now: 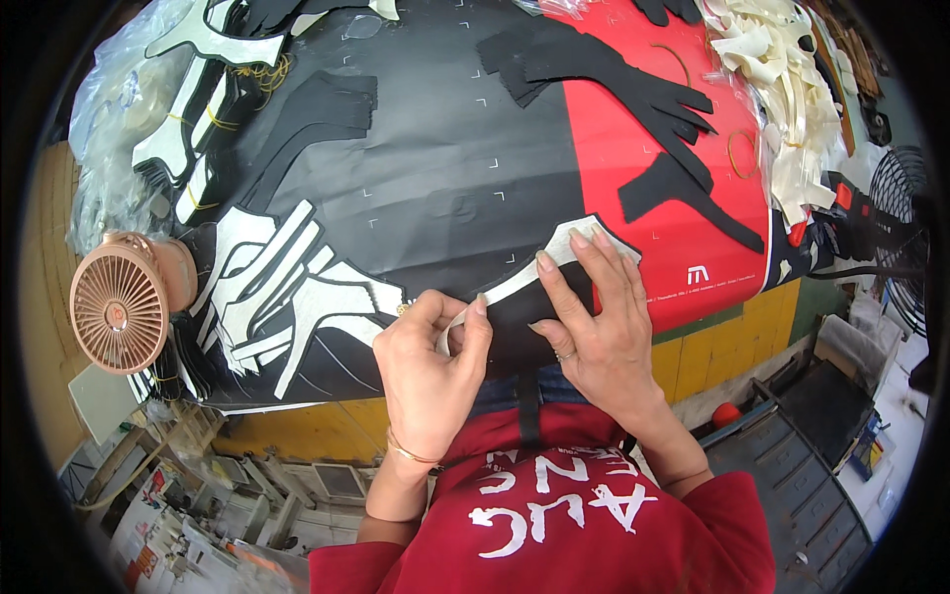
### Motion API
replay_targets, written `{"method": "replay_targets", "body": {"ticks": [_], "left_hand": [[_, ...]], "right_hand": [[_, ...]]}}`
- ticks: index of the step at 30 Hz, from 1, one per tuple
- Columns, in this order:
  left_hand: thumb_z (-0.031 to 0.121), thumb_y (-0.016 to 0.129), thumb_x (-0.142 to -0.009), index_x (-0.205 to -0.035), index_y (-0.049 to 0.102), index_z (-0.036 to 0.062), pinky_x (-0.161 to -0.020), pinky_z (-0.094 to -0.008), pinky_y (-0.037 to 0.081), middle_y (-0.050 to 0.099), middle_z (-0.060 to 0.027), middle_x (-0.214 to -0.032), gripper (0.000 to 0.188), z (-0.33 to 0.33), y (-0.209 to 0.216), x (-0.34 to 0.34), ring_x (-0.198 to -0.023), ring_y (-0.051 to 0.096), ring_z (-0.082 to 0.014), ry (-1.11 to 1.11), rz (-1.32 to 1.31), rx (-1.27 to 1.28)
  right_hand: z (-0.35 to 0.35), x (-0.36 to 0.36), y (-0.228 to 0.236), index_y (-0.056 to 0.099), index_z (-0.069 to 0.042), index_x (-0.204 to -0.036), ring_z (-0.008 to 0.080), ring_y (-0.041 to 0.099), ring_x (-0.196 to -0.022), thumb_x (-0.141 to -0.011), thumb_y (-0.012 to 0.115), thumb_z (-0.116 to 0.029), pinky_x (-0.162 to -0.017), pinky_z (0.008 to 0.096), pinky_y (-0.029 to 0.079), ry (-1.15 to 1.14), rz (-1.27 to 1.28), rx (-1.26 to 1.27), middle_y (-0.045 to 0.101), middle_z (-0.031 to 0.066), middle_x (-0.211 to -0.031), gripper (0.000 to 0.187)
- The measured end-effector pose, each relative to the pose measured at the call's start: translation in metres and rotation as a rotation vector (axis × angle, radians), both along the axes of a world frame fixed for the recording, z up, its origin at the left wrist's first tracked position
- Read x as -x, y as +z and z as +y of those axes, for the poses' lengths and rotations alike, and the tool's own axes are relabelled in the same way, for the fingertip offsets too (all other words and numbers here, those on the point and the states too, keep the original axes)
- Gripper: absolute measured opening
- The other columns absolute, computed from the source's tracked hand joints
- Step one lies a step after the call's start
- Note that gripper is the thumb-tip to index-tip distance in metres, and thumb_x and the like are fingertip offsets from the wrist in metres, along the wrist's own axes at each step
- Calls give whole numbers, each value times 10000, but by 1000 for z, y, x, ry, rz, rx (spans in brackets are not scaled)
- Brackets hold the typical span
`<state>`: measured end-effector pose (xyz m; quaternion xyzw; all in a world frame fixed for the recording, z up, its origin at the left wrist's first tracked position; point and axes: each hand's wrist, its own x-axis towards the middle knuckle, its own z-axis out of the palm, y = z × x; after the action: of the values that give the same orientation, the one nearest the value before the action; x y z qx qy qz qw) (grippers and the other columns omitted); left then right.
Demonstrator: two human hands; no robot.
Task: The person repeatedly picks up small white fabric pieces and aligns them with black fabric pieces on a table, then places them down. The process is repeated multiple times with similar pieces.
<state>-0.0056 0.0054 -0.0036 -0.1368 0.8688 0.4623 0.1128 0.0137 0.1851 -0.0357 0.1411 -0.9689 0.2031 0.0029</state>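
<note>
A white-faced, black-edged cut piece (pixel 515 282) lies across the near middle of the black sheet, a narrow strip at its left and a broad end at its right. My left hand (pixel 433 351) is closed, pinching the narrow strip between thumb and fingers, and a curled bit of it shows there. On the broad end, my right hand (pixel 599 317) lies with its fingers stretched out flat. Just left of my left hand is a pile of similar white-faced pieces (pixel 267 287), overlapping one another.
Black cut pieces (pixel 614 74) lie at the far right across the black and red sheet (pixel 426 119). A pink fan (pixel 119 307) stands at the left edge near banded bundles (pixel 203 124). Cream scraps (pixel 777 89) heap at the far right, beyond a black fan (pixel 901 218).
</note>
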Motion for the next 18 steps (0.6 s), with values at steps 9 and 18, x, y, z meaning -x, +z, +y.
{"method": "replay_targets", "body": {"ticks": [9, 18], "left_hand": [[106, 734, -884, -768, 610, -11, -504, -322, 455, 618, -104, -614, 206, 1, -6, -3, -501, 591, -218, -30, 52, 62], [65, 734, -911, -838, 653, -19, -479, -196, 441, 664, -33, -646, 138, -13, -2, -19, -539, 602, -43, 148, 12, -207]], "right_hand": [[-28, -12, 11, 549, -288, -1446, 361, 325, -1466, -971, 493, -541, -1142, 565, 268, 37, -20, -130, 364, 175, -1578, 541], [4, -6, 10, 561, -275, -1435, 342, 378, -1450, -952, 549, -503, -1139, 499, 318, 27, -114, -90, 397, 158, -1568, 535]]}}
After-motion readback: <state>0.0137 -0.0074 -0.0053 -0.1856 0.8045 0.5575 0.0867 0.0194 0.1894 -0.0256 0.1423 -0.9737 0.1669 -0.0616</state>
